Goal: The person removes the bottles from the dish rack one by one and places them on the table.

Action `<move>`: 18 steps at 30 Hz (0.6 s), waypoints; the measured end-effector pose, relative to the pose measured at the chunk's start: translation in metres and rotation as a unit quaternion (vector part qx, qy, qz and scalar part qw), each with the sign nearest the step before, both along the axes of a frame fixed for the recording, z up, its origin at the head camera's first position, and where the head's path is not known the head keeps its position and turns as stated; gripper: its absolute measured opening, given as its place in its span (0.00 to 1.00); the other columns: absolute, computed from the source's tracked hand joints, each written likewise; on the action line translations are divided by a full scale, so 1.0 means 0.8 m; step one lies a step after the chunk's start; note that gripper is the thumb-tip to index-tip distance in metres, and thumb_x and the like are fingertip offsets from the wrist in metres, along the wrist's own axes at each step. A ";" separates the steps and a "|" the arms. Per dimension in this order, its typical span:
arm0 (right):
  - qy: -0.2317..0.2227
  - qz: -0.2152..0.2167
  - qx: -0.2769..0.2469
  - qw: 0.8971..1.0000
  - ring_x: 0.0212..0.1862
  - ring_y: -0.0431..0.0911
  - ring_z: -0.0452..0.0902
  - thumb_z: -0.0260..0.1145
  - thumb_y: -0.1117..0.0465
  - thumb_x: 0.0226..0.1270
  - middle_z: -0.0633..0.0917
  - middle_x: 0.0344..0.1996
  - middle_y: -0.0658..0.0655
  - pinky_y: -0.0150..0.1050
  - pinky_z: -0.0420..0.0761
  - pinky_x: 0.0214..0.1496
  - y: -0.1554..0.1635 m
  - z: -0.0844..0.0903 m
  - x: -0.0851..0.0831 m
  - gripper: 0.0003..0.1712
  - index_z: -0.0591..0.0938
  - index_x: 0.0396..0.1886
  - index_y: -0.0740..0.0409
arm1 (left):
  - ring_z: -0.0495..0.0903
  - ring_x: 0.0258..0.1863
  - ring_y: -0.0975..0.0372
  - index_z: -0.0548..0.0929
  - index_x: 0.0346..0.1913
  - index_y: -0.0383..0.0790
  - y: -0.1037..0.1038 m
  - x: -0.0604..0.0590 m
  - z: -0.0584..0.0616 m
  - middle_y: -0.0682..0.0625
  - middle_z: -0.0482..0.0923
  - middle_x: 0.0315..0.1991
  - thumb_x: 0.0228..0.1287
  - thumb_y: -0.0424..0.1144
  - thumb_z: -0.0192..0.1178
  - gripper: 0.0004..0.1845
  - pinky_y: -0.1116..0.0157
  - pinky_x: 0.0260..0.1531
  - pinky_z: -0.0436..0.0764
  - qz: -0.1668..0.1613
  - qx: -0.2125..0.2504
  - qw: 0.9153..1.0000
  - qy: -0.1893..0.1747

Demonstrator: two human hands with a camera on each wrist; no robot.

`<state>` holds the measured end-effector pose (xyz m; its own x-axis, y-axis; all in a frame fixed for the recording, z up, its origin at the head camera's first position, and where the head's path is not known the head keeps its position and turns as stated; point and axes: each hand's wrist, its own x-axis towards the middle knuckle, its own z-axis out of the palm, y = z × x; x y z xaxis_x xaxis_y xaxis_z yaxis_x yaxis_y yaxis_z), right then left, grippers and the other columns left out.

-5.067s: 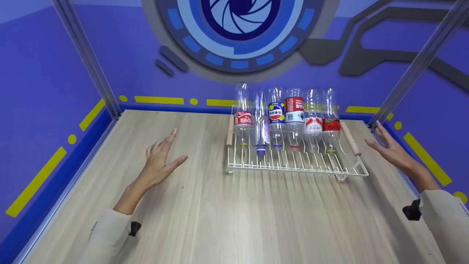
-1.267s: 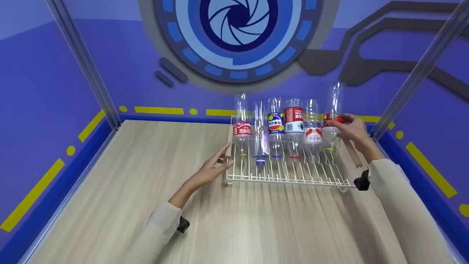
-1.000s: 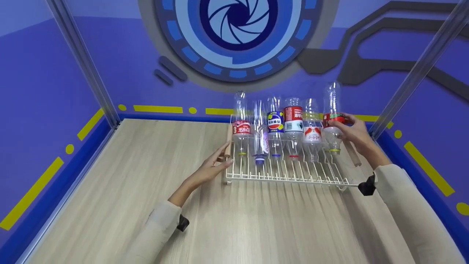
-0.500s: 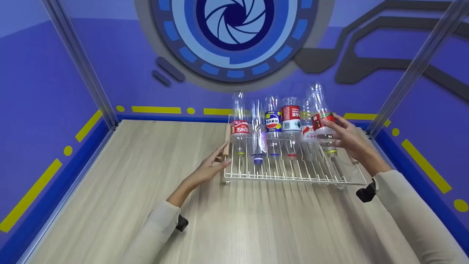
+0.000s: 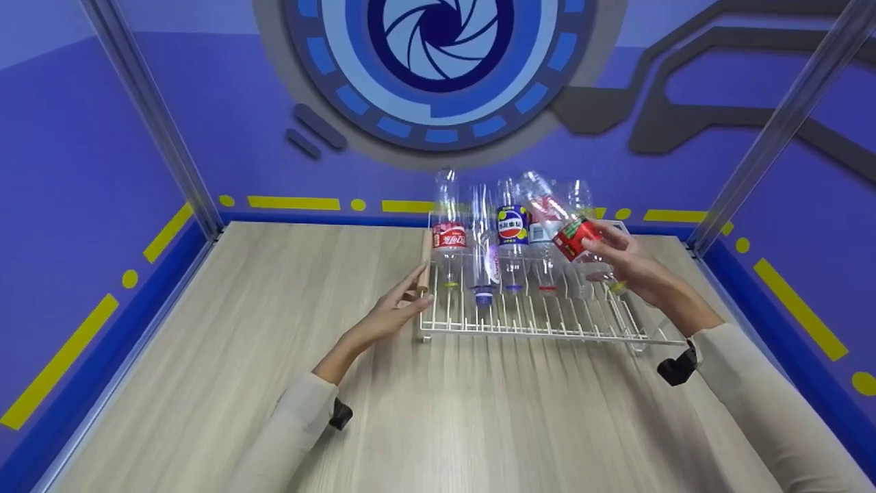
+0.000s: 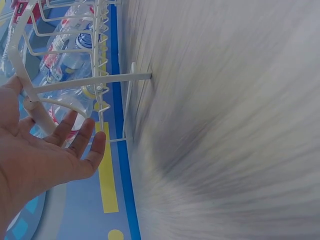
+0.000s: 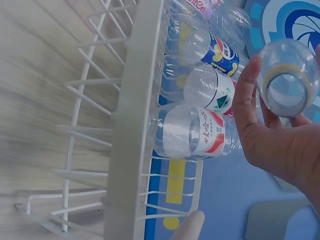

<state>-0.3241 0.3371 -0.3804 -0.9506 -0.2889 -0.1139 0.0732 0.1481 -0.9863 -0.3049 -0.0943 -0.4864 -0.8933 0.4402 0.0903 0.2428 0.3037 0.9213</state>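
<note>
Above the right end of the white wire rack, the right hand grips an empty red-labelled bottle, fingers curled round its body, tilting it clear of the rack. At the rack's left end, the left hand rests with straight fingers against the wooden handle. Five bottles stand neck-down in the rack.

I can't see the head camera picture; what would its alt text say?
A person's right hand holds a clear empty bottle with a red label, tilted, above a white wire rack on a wooden table. Five more bottles stand neck-down in the rack, and the left hand rests against its wooden handle.
</note>
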 end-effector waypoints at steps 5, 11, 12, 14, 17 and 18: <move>0.019 0.031 0.016 0.999 0.53 0.44 0.83 0.65 0.62 0.74 0.80 0.58 0.50 0.41 0.88 0.49 -0.005 -0.004 0.006 0.36 0.65 0.78 0.51 | 0.71 0.64 0.49 0.49 0.83 0.62 0.001 -0.001 -0.001 0.43 0.69 0.70 0.78 0.50 0.54 0.37 0.46 0.61 0.73 0.001 -0.002 1.000 0.000; 0.028 0.074 0.026 0.997 0.45 0.48 0.88 0.67 0.66 0.71 0.84 0.57 0.50 0.40 0.89 0.45 -0.010 -0.006 0.014 0.35 0.71 0.75 0.47 | 0.71 0.64 0.50 0.50 0.83 0.61 0.001 0.000 0.002 0.44 0.68 0.71 0.78 0.51 0.55 0.37 0.49 0.60 0.75 0.006 -0.012 1.000 0.005; 0.027 0.084 0.027 0.996 0.45 0.48 0.88 0.67 0.67 0.70 0.84 0.57 0.50 0.40 0.88 0.46 -0.012 -0.006 0.016 0.35 0.71 0.75 0.47 | 0.71 0.64 0.50 0.50 0.83 0.60 0.001 -0.001 0.003 0.43 0.69 0.70 0.77 0.51 0.55 0.38 0.48 0.60 0.75 0.007 -0.011 1.000 0.010; 0.030 0.107 0.032 0.993 0.48 0.46 0.87 0.68 0.67 0.69 0.83 0.59 0.50 0.40 0.88 0.47 -0.014 -0.006 0.018 0.37 0.70 0.76 0.48 | 0.71 0.66 0.48 0.51 0.83 0.56 0.001 0.001 0.005 0.42 0.69 0.70 0.75 0.50 0.58 0.40 0.44 0.62 0.75 0.016 -0.014 0.999 0.031; 0.040 0.140 0.039 0.989 0.50 0.45 0.86 0.69 0.68 0.67 0.79 0.64 0.50 0.40 0.87 0.49 -0.020 -0.007 0.021 0.39 0.68 0.77 0.52 | 0.67 0.70 0.44 0.52 0.83 0.49 0.003 0.004 0.014 0.39 0.68 0.72 0.70 0.49 0.64 0.45 0.37 0.67 0.69 0.042 -0.029 0.995 0.091; 0.043 0.149 0.040 0.987 0.51 0.45 0.85 0.69 0.69 0.67 0.78 0.65 0.51 0.40 0.87 0.50 -0.021 -0.007 0.022 0.40 0.67 0.78 0.54 | 0.65 0.72 0.43 0.52 0.83 0.48 0.005 0.005 0.018 0.39 0.66 0.73 0.68 0.49 0.67 0.47 0.35 0.68 0.66 0.051 -0.037 0.992 0.111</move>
